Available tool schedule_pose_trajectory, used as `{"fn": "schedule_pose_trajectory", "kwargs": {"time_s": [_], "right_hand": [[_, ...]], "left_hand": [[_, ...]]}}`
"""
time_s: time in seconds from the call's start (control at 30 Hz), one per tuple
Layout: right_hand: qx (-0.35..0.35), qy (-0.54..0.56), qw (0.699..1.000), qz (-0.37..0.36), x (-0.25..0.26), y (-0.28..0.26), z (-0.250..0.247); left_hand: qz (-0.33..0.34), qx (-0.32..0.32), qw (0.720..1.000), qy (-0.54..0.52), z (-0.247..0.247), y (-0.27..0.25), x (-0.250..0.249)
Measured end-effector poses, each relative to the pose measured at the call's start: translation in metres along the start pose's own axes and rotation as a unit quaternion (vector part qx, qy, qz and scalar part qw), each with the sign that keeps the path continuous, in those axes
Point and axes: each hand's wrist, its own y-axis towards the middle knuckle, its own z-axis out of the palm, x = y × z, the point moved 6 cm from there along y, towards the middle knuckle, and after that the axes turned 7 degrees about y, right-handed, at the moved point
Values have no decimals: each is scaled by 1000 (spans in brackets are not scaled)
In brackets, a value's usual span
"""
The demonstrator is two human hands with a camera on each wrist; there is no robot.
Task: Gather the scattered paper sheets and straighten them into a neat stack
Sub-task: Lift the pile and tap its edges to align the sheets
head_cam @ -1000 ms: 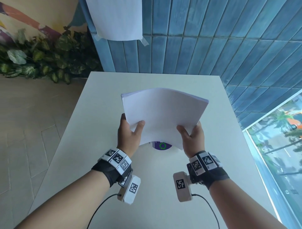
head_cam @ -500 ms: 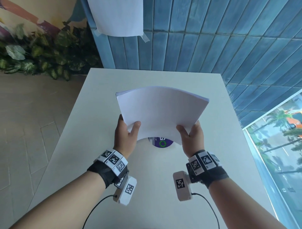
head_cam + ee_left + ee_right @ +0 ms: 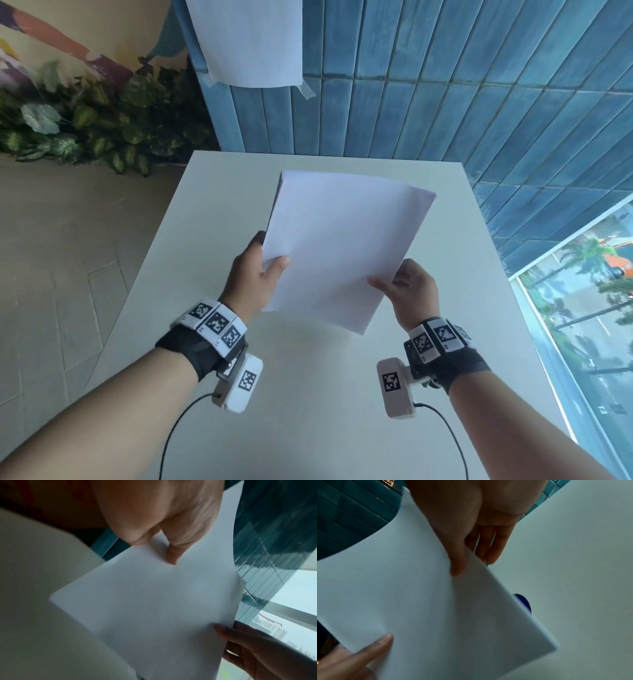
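The stack [image 3: 342,246] hangs tilted above the table [image 3: 308,394], pinched at its left edge by the left hand [image 3: 255,270], thumb on top, and at its near right edge by the right hand [image 3: 409,291]. A blue disc [image 3: 523,601] peeks from under it. The table's far part lies bare to the tiled wall [image 3: 445,102].

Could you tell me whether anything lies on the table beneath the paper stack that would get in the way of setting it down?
Partly: a dark blue object peeks out from behind the stack, seemingly on the table; the stack hides it from the head view.
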Motion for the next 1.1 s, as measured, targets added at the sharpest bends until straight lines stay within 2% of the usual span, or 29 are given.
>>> {"fn": "schedule_pose_trajectory", "kwargs": {"time_s": [0.1, 0.2, 0.37, 0.43, 0.5, 0.57, 0.67, 0.77, 0.87, 0.97, 1.1], "right_hand": [[20, -7, 1000, 14, 1, -2, -4], [32, -2, 999, 36, 0, -8, 0], [67, -39, 991, 112, -10, -12, 9], [53, -71, 989, 117, -12, -13, 5], [0, -105, 989, 104, -9, -13, -6], [-59, -86, 991, 78, 0, -11, -17], [-105, -70, 991, -34, 31, -4, -23], [-44, -78, 989, -121, 72, 1, -12], [45, -68, 989, -125, 92, 8, 2], [52, -11, 992, -114, 92, 10, 1], [51, 42, 992, -111, 84, 9, -3]], "left_hand": [[33, 46, 995, 77, -19, 12, -14], [57, 70, 990, 109, -27, 15, -29], [58, 99, 980, 159, -24, 19, -37], [60, 112, 977, 174, -23, 19, -41], [73, 124, 969, 203, -24, 21, -46], [81, 142, 958, 237, -25, 26, -51], [96, 177, 941, 271, -23, 34, -61], [118, 223, 912, 325, -14, 39, -73], [133, 243, 890, 362, -7, 43, -86], [140, 238, 889, 365, -11, 44, -95], [128, 208, 908, 341, -31, 45, -91]]}}
